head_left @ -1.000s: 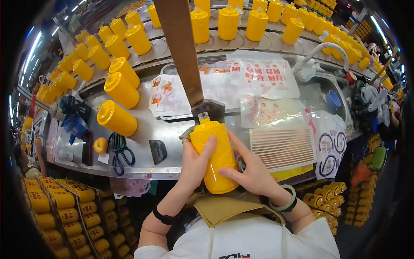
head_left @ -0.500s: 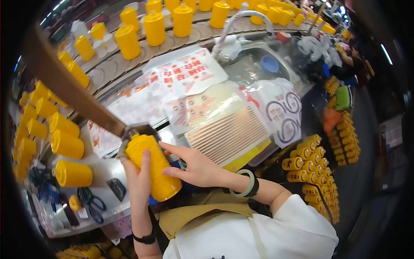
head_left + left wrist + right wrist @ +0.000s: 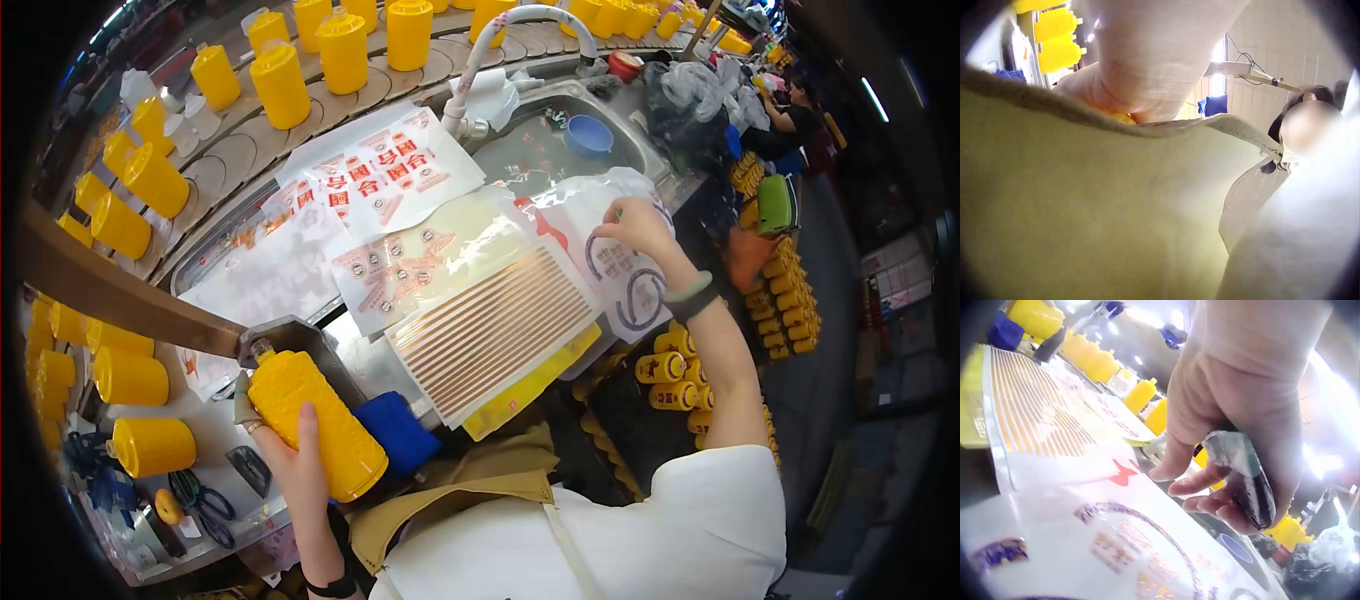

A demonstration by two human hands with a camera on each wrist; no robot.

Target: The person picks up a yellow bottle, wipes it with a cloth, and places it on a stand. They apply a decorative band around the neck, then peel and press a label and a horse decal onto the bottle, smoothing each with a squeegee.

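In the head view my left hand (image 3: 297, 468) holds a textured yellow bottle (image 3: 325, 425), thumb along its near side and a covered finger by its shoulder. The bottle lies tilted, its clear neck at a grey metal bracket (image 3: 285, 340) on a wooden beam. My right hand (image 3: 640, 228) hovers over a clear sheet printed with purple curved strips (image 3: 615, 285). Its fingertips point down close to the sheet's upper part. In the right wrist view, a small flat dark piece with a pale end (image 3: 1250, 478) is tucked in the palm behind the bent fingers. Cloth fills most of the left wrist view.
Beside the purple sheet lie a gold-striped sheet (image 3: 495, 335) and a red-printed sheet (image 3: 390, 170). A sink (image 3: 520, 160) with a blue bowl (image 3: 588, 136) is behind. Several yellow bottles stand on a conveyor (image 3: 350, 100). Scissors (image 3: 207, 505) and a blue cloth (image 3: 395, 432) are near the bottle.
My right hand has left the yellow bottle and moved right to the purple-strip sheet. The left hand still holds the bottle. The head view has swung to the right.
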